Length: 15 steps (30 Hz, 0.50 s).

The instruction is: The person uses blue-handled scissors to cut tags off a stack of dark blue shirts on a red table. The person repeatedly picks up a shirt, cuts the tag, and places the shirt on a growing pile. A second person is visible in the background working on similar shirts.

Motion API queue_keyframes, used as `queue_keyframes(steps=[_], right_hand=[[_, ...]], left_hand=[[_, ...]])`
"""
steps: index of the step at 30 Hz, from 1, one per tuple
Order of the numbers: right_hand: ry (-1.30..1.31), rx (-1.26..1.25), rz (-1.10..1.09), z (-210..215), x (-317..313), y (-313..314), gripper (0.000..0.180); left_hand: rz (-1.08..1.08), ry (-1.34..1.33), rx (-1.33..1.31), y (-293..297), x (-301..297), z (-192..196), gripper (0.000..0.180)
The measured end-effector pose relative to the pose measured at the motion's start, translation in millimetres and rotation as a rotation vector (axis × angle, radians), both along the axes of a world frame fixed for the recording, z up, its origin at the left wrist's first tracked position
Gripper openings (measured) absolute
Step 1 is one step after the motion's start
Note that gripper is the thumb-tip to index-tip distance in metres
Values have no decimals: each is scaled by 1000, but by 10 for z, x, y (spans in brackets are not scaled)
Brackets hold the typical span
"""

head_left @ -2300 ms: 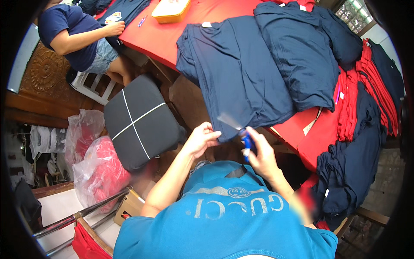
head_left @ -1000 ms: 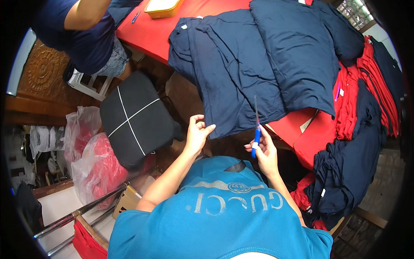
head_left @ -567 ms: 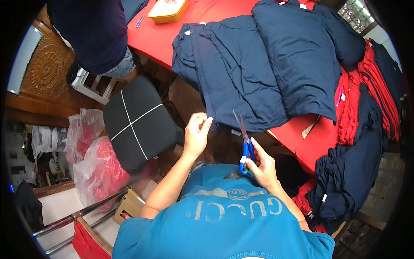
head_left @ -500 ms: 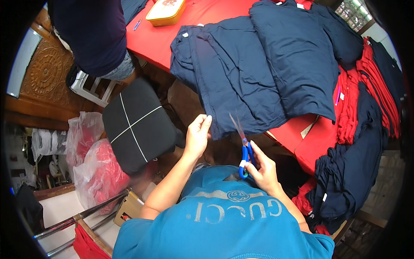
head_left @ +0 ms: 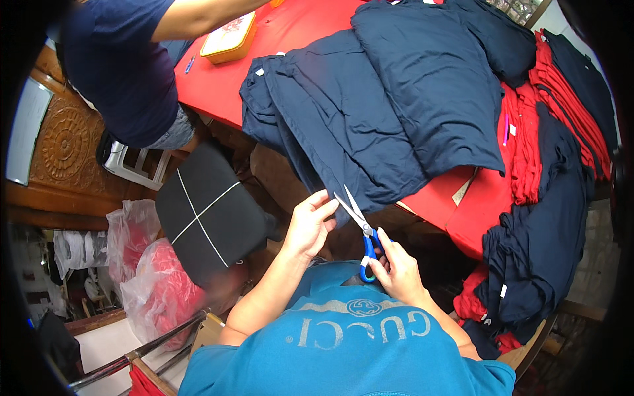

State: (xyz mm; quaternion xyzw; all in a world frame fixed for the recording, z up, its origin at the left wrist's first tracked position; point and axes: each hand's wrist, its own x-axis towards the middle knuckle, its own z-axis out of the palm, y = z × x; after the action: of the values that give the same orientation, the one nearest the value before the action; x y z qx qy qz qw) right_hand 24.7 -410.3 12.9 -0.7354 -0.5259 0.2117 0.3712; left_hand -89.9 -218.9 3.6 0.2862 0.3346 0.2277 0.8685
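Observation:
My left hand (head_left: 312, 223) pinches the near lower corner of a navy garment (head_left: 337, 112) that hangs over the front edge of the red-covered table. In my right hand (head_left: 400, 269) are blue-handled scissors (head_left: 364, 231), fingers through the loops. Their blades are parted and point up and left, with the tips close to my left fingertips and the garment's corner. Whether the blades touch the cloth, I cannot tell. Another navy garment (head_left: 436, 92) lies beside the first, to its right.
A person in a dark top (head_left: 119, 72) stands at the far left of the table (head_left: 218, 99). There sits a yellow box (head_left: 228, 41). A black chair (head_left: 205, 204) is left of me, near pink-filled plastic bags (head_left: 158, 284). Red and navy garments (head_left: 535, 264) pile up at right.
The scissors have moved left toward my left hand, blades opened wider. My left hand has drawn the garment's corner slightly nearer me. The other person's arm now reaches over the table.

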Motion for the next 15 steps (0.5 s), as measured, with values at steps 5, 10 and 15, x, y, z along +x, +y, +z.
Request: queue_keyframes(steps=[5,10,15], right_hand=[[39,18,-19,24,16,93,64],[104,27,-36,-19,31,136,59],[340,-5,-104,-107,4,126,52]], left_hand=[[-32,-9,24,-20,52,-51,30],[-28,-21,-17,-21,79,-75,30],[-35,-28,-45,5,101,-108,29]])
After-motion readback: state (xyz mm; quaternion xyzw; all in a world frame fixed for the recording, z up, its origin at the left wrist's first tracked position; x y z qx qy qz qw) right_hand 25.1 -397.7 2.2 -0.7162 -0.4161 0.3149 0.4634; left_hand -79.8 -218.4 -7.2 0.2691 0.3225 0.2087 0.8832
